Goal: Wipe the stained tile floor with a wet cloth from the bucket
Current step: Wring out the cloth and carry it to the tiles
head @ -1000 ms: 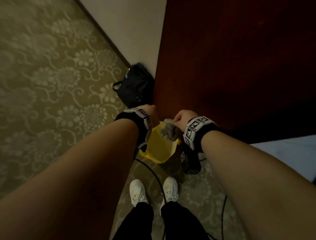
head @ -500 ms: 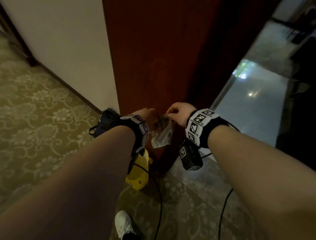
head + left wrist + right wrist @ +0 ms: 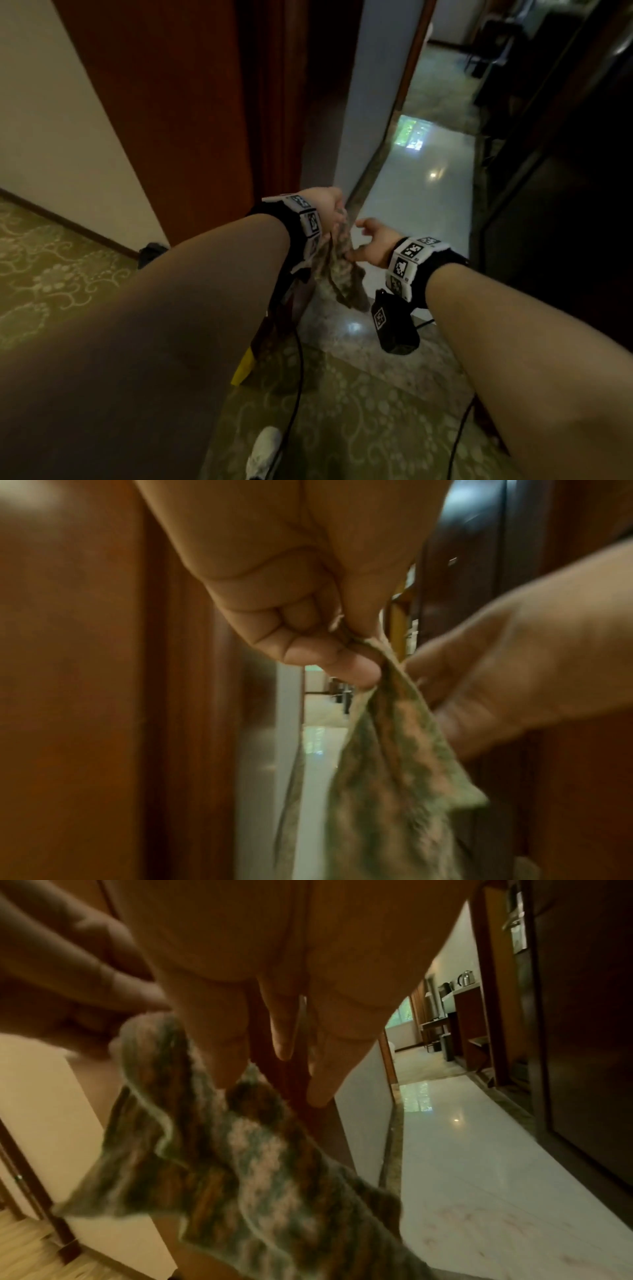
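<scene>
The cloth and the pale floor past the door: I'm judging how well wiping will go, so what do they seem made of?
Cloth: looks like a soft knitted or woven textile in mottled green, brown and white; it hangs limp in folds from the left hand. Floor: seems to be polished stone or glazed tile, pale and glossy, with sharp reflections of light; faint reddish marks show on it.

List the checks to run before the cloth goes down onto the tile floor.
1. Left hand has a grip on the cloth: ok, pinched at its top.
2. Right hand free: ok, fingers straight, touching the cloth's edge.
3. Cloth wet: cannot tell.
4. Tile floor ahead, stains visible: ok, faint reddish marks.
5. Cloth spread flat for wiping: not ok, it hangs bunched.
</scene>
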Demonstrator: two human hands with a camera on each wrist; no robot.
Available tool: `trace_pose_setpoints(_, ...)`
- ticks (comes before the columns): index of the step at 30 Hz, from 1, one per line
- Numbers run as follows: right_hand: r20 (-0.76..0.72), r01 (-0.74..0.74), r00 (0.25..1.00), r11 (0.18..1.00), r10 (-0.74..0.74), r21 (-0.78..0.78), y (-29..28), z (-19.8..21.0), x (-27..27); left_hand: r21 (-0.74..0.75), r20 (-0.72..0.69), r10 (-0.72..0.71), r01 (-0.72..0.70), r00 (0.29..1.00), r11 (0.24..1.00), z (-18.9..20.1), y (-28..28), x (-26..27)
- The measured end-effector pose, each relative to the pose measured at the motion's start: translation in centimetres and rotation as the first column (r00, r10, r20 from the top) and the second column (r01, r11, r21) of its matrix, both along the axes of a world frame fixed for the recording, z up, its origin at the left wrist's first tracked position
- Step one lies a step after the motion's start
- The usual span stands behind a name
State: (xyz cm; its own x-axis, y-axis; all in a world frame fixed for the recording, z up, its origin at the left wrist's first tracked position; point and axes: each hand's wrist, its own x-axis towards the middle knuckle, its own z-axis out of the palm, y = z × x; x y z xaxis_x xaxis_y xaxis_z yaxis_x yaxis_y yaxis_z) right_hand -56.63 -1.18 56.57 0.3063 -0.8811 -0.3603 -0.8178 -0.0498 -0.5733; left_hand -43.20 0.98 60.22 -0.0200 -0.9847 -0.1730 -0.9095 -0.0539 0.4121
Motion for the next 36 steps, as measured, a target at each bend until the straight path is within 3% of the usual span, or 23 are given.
trace_pose_setpoints(7,-0.076,0.155,0.987,0.962,-0.141,0.224,-1.9,-1.2,-3.2,-0.081,-0.034,-0.143,0.14,0.989,0.987,1.7,-4.4,-3.8)
trace_pose_setpoints(16,-0.035,0.257,0.966,0.966,-0.257,-0.009,-8.7,1.7,-3.4,0.004,-0.003,-0.288,0.288,0.957,0.957,3.4,-11.1,-4.3)
trace_pose_setpoints(22,-0.128,0.211,0.963,0.96,-0.236,-0.183,-11.9,4.0,-5.5,-0.084,0.094,-0.335,0.343,0.937,0.936,1.8,-15.5,-4.1)
trace_pose_setpoints(26,0.037,0.392,0.918,0.892,-0.394,-0.227,-15.7,4.7,-7.7,-0.11,0.167,-0.332,0.352,0.928,0.929,1.1,-19.5,-5.8)
trace_pose_setpoints(28,0.135,0.457,0.888,0.877,-0.44,-0.15,-17.8,4.6,-8.9,-0.103,0.185,-0.324,0.346,0.928,0.933,0.4,-21.6,-7.1)
trace_pose_setpoints(32,0.269,0.462,0.861,0.885,-0.431,-0.059,-22.8,3.8,-11.9,-0.038,0.184,-0.272,0.284,0.944,0.958,-1.5,-26.5,-9.8)
trace_pose_setpoints(36,0.235,0.416,0.89,0.907,-0.391,-0.066,-28.3,3.1,-14.7,-0.026,0.06,-0.196,0.198,0.979,0.98,-2.7,-31.2,-12.3)
